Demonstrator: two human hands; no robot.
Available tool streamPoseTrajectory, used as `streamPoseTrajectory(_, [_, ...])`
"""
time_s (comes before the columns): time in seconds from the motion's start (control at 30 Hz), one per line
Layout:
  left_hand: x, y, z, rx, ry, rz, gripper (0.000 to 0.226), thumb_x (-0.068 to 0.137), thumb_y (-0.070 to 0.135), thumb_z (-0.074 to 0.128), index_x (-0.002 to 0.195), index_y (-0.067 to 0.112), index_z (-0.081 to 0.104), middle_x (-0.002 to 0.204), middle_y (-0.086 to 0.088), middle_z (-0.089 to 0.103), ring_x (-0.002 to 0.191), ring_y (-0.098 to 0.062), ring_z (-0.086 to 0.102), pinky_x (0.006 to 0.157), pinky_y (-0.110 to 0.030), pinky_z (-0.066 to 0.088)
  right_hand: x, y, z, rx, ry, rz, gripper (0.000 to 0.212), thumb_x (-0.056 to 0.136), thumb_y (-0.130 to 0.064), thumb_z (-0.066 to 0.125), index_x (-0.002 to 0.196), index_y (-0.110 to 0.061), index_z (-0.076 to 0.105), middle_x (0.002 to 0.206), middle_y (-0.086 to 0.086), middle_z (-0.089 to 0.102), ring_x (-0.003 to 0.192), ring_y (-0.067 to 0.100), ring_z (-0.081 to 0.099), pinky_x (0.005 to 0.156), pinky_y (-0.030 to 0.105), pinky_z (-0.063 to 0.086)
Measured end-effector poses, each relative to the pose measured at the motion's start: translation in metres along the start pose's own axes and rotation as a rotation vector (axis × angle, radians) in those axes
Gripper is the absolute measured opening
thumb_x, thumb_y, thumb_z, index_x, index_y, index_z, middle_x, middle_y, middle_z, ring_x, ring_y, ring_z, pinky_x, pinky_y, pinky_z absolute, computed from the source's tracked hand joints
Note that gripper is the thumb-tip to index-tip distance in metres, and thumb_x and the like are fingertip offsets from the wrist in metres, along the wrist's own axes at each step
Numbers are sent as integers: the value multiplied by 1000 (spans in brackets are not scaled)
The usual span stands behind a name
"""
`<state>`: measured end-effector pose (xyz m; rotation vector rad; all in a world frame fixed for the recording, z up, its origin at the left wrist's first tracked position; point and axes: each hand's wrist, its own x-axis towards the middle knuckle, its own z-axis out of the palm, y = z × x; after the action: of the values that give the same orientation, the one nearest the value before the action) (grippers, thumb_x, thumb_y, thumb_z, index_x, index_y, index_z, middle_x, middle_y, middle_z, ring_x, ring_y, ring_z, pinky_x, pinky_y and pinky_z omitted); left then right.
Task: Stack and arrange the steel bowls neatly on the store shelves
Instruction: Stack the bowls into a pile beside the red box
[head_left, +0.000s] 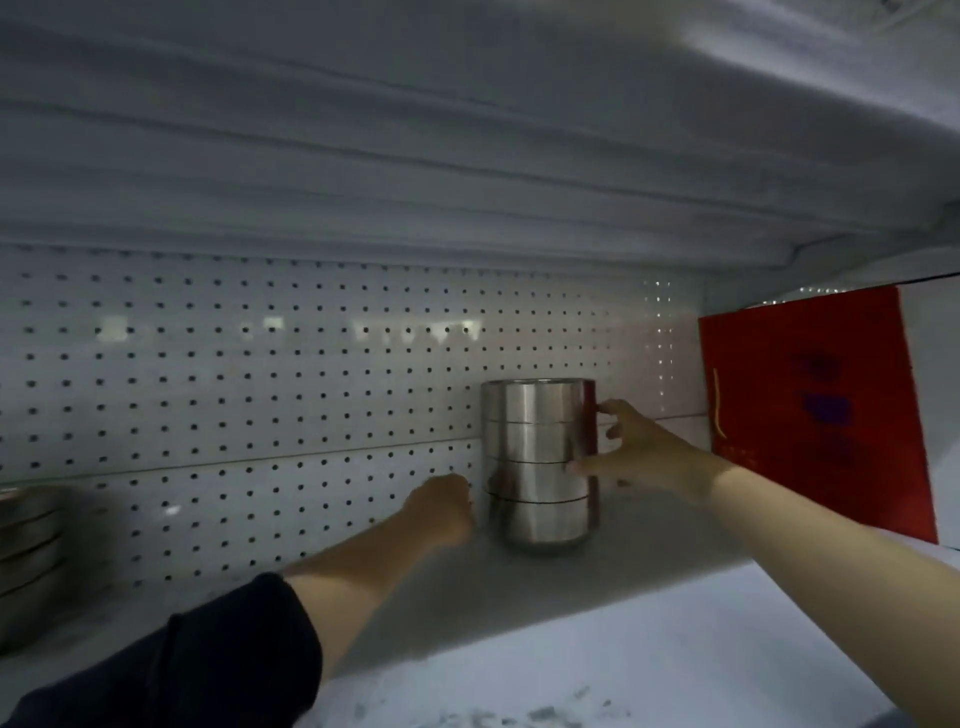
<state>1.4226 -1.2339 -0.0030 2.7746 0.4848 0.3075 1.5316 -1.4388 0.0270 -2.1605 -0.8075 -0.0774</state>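
Note:
A tall stack of several steel bowls (540, 467) stands upright at the back of the white shelf (597, 623), close to the pegboard wall. My right hand (639, 447) grips the stack's right side, thumb on the front and fingers curled round the upper bowls. My left hand (441, 506) sits just left of the stack's lower part with its fingers curled; whether it touches the bowls is unclear. A second, blurred stack of steel bowls (28, 561) stands at the far left edge.
A red box (810, 410) stands upright on the shelf to the right of the stack. The pegboard back wall (260, 389) runs behind everything. The underside of the upper shelf (467, 130) hangs low overhead.

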Motion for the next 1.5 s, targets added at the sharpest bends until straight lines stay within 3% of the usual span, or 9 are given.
streamPoseTrajectory(0.17, [23,7,21,-270,-66,-132,57,85,13,62,137,4,40,136,-10,49,124,-22,47,104,-26,38,21,23,5,250,-184,-77,110,37,-55,89,125,-51,24,111,-18,51,96,7,60,64,18,55])
streamPoseTrajectory(0.27, [26,14,27,-268,2,-160,30,81,2,60,110,1,63,100,-8,61,96,-19,57,83,-23,47,26,36,15,342,-230,-115,97,48,-40,91,123,-46,29,104,-24,52,91,-2,58,57,10,50])
streamPoseTrajectory(0.4, [29,27,33,-263,81,-209,13,74,-7,62,79,5,61,74,-1,52,75,-13,53,66,-21,44,29,43,9,388,-243,-153,86,56,-28,90,120,-43,33,104,-22,52,90,-3,56,55,8,49])
streamPoseTrajectory(0.6, [46,71,49,-283,125,-197,37,73,-2,68,109,-2,60,110,-15,62,105,-26,59,82,-24,47,36,69,-30,393,-225,-178,80,54,-20,90,112,-45,40,105,-15,56,91,1,59,61,15,52])
streamPoseTrajectory(0.87, [80,116,60,-335,117,-149,20,74,-6,64,93,0,61,94,-12,59,90,-20,57,76,-22,46,50,106,-65,424,-146,-144,92,48,-21,91,122,-41,41,109,-9,57,95,10,62,69,28,56])
streamPoseTrajectory(1.0, [89,121,72,-318,84,-173,39,74,-1,69,113,-1,60,114,-13,61,109,-24,57,93,-26,47,53,121,-64,440,-156,-101,98,47,-21,92,129,-36,41,122,-4,54,104,17,61,79,35,57])
streamPoseTrajectory(1.23, [93,119,77,-316,120,-184,40,76,-5,66,115,-2,62,119,-16,61,111,-26,57,96,-29,48,59,130,-55,435,-146,-70,103,52,-23,91,137,-36,33,140,0,44,118,21,51,95,44,50])
streamPoseTrajectory(1.4, [91,115,74,-256,87,-172,47,79,-1,64,125,0,55,128,-16,55,118,-26,53,102,-29,44,59,131,-53,323,-113,-85,108,45,-42,90,137,-38,34,131,-9,46,119,15,49,95,40,49])
streamPoseTrajectory(1.5, [78,107,60,-131,70,-113,60,82,13,66,137,7,43,144,-10,40,131,-21,41,110,-26,34,57,123,-65,82,-104,-145,63,45,-57,85,99,-52,52,98,-28,57,86,-7,57,70,16,47])
